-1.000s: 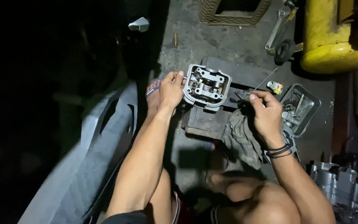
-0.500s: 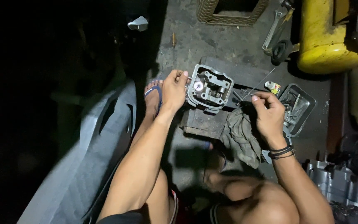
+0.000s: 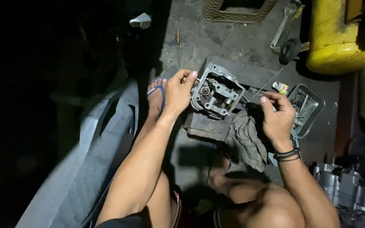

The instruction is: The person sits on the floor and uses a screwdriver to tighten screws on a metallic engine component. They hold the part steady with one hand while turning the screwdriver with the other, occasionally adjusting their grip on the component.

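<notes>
The grey engine head (image 3: 217, 90) is gripped by the left hand (image 3: 179, 90); a thin wire (image 3: 267, 83) is pinched in the right hand (image 3: 277, 118).

Grey concrete floor (image 3: 233, 42) (stained), lit patch; left side apparently unlit.

Left hand (image 3: 179, 90): forearm extended forward, fingers curled in a grip. Right hand (image 3: 277, 116): fingertips pinched together, dark bands at wrist.
</notes>
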